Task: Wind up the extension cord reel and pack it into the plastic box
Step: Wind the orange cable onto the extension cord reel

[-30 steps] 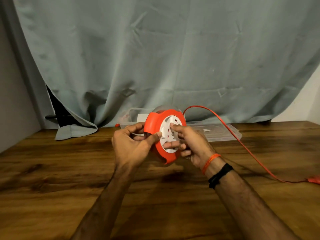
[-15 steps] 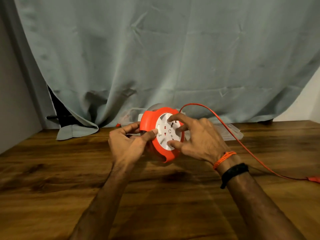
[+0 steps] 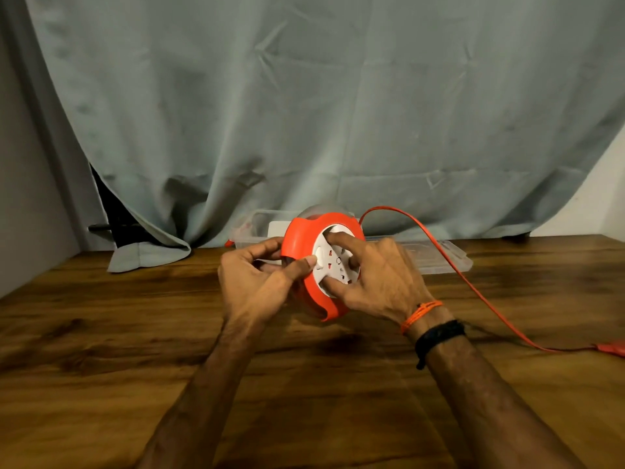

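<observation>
Above the table [image 3: 101, 350], I see my left hand [image 3: 257, 282] gripping the reel [image 3: 301, 242], right hand's [image 3: 382, 279] fingers curled into its white hub.

Smooth, glossy orange plastic reel [image 3: 297, 242] with white plastic face; clear plastic box [image 3: 436, 255]; varnished, grainy wood table [image 3: 135, 333]; creased matt cloth curtain [image 3: 304, 113].

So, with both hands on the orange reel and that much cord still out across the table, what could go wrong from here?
1. The loose flat orange cord arcs over the clear plastic lid; winding could drag the lid.
2. The orange plug lies at the wooden table edge and may snag or whip in.
3. The left hand alone grips the round orange-and-white cord reel in the air while the right hand fingers turn its white face; it might slip.
</observation>
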The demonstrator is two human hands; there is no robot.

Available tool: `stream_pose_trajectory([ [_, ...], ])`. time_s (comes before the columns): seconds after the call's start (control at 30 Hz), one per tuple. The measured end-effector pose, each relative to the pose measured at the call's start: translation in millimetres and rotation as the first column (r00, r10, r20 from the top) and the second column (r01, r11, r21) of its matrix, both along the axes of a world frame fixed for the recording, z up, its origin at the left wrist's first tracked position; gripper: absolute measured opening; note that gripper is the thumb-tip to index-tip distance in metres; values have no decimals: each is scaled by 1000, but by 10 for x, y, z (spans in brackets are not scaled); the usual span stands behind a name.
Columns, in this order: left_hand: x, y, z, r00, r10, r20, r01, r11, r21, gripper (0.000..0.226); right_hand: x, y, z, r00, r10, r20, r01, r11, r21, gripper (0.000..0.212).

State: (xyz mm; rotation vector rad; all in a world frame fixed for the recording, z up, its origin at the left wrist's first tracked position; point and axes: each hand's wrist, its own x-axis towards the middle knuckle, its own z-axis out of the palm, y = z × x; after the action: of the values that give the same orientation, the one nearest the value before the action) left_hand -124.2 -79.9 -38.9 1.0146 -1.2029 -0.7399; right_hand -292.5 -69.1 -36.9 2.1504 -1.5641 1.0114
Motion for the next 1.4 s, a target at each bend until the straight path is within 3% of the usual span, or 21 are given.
stream_pose_trajectory([
  [0.1, -8, 7, -2, 1000, 14, 23, -14, 1000, -20, 39, 60, 69, 37, 977, -33, 212, 19, 997, 70, 63],
  [0.17, -15, 26, -6, 998, 20, 56, -18, 999, -31, 43, 166, 96, 61, 872, -134, 470, 35, 976, 214, 56],
  [0.23, -29, 40, -17, 995, 21, 96, -17, 999, -49, 48, 241, 84, 88, 590, -248, 768, -96, 923, 372, 33],
  [0.3, -42, 45, -32, 992, 25, 128, -16, 997, -72, 49, 271, 110, 128, 290, -309, 906, -294, 872, 392, 26],
  [0.37, -55, 55, -41, 988, 22, 155, -9, 996, -84, 51, 254, 128, 131, 208, -322, 923, -356, 854, 379, 32],
  [0.47, -42, 47, -43, 986, 39, 160, -26, 996, -82, 55, 263, 133, 136, 249, -307, 918, -372, 845, 384, 43],
  [0.57, -8, 9, -29, 996, 35, 84, -32, 999, -39, 54, 232, 123, 164, 322, -297, 899, -392, 823, 412, 40],
  [0.73, 7, 12, 11, 1000, 10, 8, -10, 1000, -29, 41, 125, 93, 228, 591, -236, 772, -256, 852, 456, 44],
  [0.83, 23, 1, 16, 1000, 13, -18, -13, 1000, -10, 38, 38, 66, 234, 732, -232, 640, -82, 903, 421, 41],
  [0.9, 41, -6, 19, 1000, 14, -23, -14, 1000, 0, 38, 9, 73, 231, 841, -227, 492, 74, 948, 310, 42],
  [1.0, 53, 2, 31, 1000, 9, -23, -9, 1000, 5, 34, 32, 151, 240, 962, -115, 248, 87, 989, 121, 48],
  [1.2, 49, 58, 71, 999, -10, -40, 12, 999, 49, 31, 24, 163, 222, 991, -54, -120, 69, 990, 125, 70],
  [1.4, 50, 91, 88, 998, -62, -22, 63, 997, 42, 28, 20, 116, 164, 987, -2, -159, 15, 997, 82, 67],
])
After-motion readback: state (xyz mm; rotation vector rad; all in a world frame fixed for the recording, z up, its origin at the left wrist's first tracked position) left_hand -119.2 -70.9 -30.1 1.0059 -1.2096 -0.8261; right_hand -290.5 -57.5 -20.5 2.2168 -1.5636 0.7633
